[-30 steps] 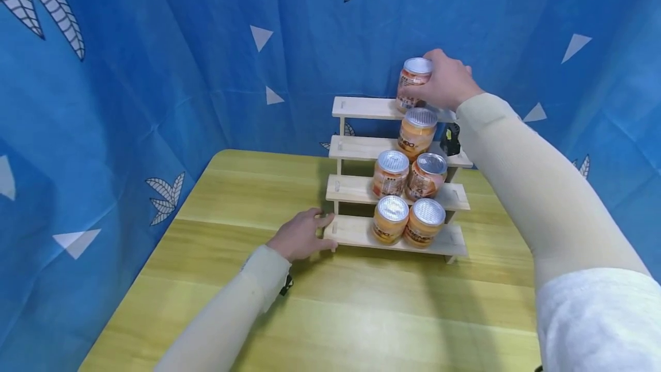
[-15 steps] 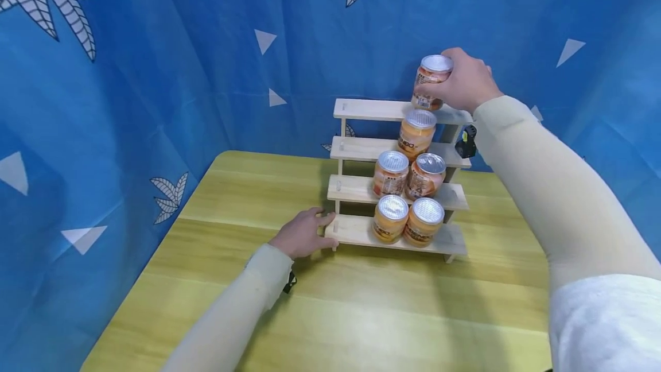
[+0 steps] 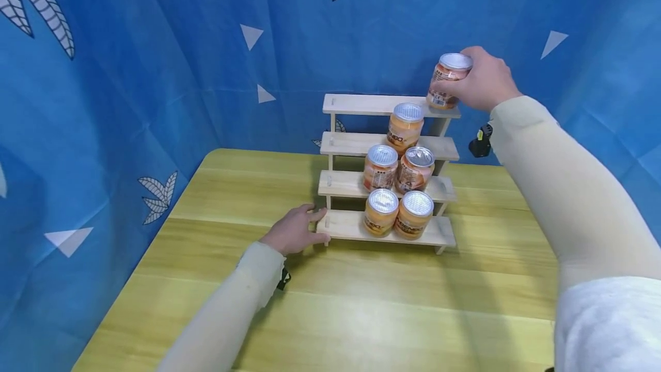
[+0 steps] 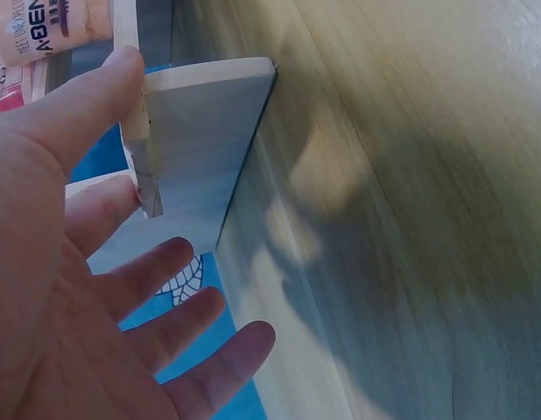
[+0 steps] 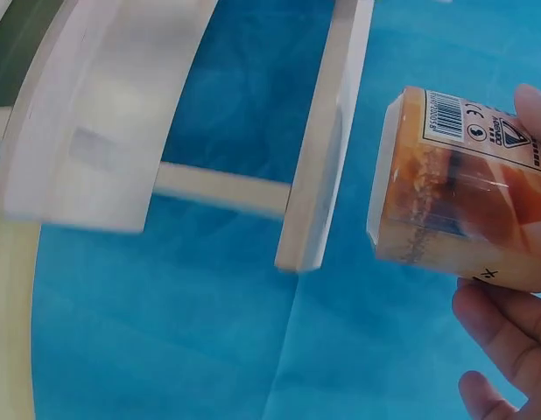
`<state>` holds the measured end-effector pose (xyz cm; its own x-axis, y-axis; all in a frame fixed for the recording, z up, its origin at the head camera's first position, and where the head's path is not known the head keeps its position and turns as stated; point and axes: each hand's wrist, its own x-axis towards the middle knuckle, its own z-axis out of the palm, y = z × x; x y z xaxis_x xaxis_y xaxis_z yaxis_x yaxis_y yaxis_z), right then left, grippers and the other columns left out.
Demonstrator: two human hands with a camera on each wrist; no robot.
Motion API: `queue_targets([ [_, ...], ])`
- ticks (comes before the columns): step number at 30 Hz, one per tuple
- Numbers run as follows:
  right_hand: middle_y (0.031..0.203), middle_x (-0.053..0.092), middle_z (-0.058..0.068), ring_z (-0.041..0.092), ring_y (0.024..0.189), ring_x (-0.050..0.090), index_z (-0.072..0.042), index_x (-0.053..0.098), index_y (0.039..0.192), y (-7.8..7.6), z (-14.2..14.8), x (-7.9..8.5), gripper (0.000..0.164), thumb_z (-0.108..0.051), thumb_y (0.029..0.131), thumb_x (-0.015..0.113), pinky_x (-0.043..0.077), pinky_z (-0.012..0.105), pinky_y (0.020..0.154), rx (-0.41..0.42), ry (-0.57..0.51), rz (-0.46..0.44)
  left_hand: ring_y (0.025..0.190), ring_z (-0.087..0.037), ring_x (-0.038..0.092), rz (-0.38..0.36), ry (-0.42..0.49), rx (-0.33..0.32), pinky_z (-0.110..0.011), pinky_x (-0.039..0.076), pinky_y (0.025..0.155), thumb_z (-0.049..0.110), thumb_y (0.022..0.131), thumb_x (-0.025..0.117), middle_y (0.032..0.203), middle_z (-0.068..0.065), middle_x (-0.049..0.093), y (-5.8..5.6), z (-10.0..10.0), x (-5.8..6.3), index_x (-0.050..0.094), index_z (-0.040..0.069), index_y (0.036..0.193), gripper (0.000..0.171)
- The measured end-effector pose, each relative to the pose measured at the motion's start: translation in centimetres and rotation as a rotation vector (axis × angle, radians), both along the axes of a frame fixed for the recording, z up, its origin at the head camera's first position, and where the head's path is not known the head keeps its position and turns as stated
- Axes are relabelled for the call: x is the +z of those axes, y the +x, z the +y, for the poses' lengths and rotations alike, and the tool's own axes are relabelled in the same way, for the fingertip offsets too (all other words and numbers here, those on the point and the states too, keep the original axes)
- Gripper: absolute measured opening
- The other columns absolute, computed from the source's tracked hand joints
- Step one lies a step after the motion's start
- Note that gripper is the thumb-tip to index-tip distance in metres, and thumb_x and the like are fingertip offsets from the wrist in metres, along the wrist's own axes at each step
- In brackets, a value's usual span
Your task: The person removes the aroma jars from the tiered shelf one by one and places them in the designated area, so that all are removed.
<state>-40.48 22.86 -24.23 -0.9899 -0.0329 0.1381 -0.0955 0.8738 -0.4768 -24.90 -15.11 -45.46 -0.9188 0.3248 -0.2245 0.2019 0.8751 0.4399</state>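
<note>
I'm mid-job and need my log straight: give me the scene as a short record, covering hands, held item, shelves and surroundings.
Right hand: holding a jar
Held jar: silver lid up, raised off the right end of the top shelf
Left hand: touching the left end of the bottom shelf
Bottom shelf load: two jars, side by side
Second shelf: two more jars, side by side
Third shelf: one jar
Surface: table
Backdrop: blue curtain
</note>
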Motion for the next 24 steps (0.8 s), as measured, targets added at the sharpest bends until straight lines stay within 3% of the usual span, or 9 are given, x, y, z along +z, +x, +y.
queue_targets([
  [16, 0.147, 0.044, 0.025, 0.04, 0.122, 0.049, -0.006, 0.023, 0.158, 1.4, 3.4, -0.5, 0.108, -0.071, 0.083, 0.064, 0.05, 0.053, 0.088, -0.045, -0.051, 0.004, 0.145, -0.04, 0.034, -0.014, -0.018, -0.001, -0.055, 0.036, 0.113, 0.055, 0.094, 0.065, 0.161, -0.021, 0.03, -0.2, -0.5, 0.3, 0.029, 0.027, 0.159, 0.079],
  [24, 0.149, 0.043, 0.024, 0.041, 0.125, 0.048, -0.005, 0.023, 0.157, 2.0, 4.4, -1.4, 0.106, -0.07, 0.084, 0.064, 0.049, 0.059, 0.097, -0.074, -0.07, -0.008, 0.143, -0.038, 0.038, -0.035, -0.005, 0.009, -0.054, 0.037, 0.113, 0.054, 0.094, 0.066, 0.159, -0.02, 0.034, 0.0, -1.0, 0.2, 0.029, 0.027, 0.159, 0.079],
])
